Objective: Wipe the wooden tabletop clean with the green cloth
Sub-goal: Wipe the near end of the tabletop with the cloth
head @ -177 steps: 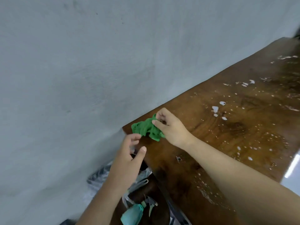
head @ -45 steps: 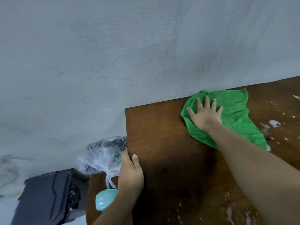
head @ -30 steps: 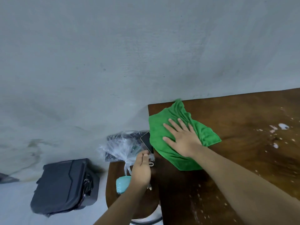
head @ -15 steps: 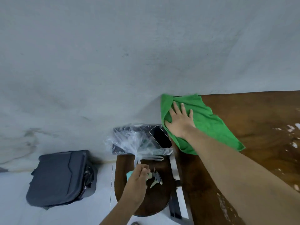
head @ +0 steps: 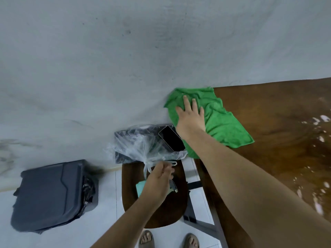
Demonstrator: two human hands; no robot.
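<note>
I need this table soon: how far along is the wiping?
Done: the tabletop beside the green cloth looks fleck-free. In hand: the right hand presses the green cloth onto the far left corner. Left: white flecks dot the right side.

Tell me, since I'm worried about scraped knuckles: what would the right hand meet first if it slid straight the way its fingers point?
Probably the grey wall: the right hand lies flat on the green cloth, fingers aimed at it.

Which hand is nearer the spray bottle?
Left. The left hand is directly over the spray bottle on the stool; the right hand presses the green cloth on the table corner.
</note>
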